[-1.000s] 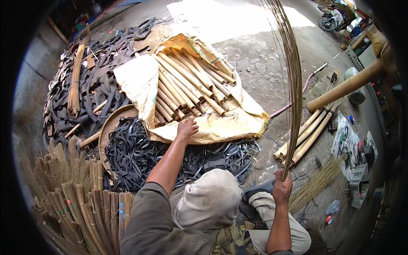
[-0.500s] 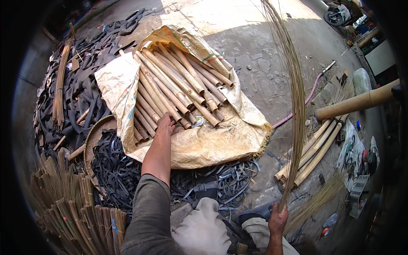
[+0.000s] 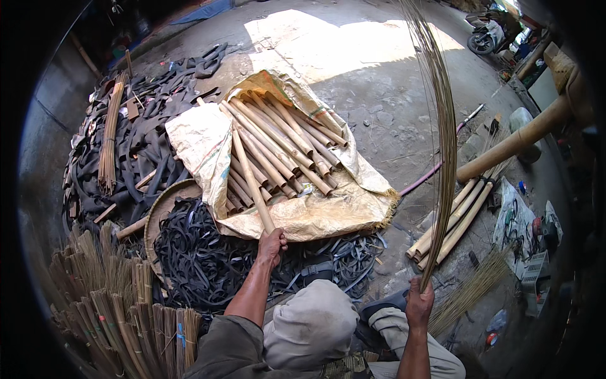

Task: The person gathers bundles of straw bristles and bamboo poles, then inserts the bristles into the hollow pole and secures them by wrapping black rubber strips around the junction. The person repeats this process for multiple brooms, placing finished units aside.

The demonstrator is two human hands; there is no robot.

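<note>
My left hand [image 3: 272, 246] is closed round the near end of a bamboo pole [image 3: 254, 184]. The pole slants away from me, its far part lying over the other bamboo poles [image 3: 273, 134]. Those poles are heaped in an opened woven sack [image 3: 334, 218] with a frayed edge. In my right hand [image 3: 419, 303] a long bundle of thin sticks [image 3: 447, 151], like broom bristles, is gripped at its lower end. It stands upright and bends over slightly at the top.
Black rubber strips [image 3: 196, 240] lie in a round woven tray [image 3: 151, 221] before me. Broom bundles [image 3: 132, 316] stand at near left; dark rubber scraps [image 3: 136, 151] spread behind. At right are tied bamboo poles [image 3: 464, 221], a thick bamboo beam [image 3: 514, 145] and loose bristles [image 3: 473, 294].
My left hand has taken hold of one bamboo pole and drawn its near end toward me, out past the heap. My right hand keeps its grip on the stick bundle.
</note>
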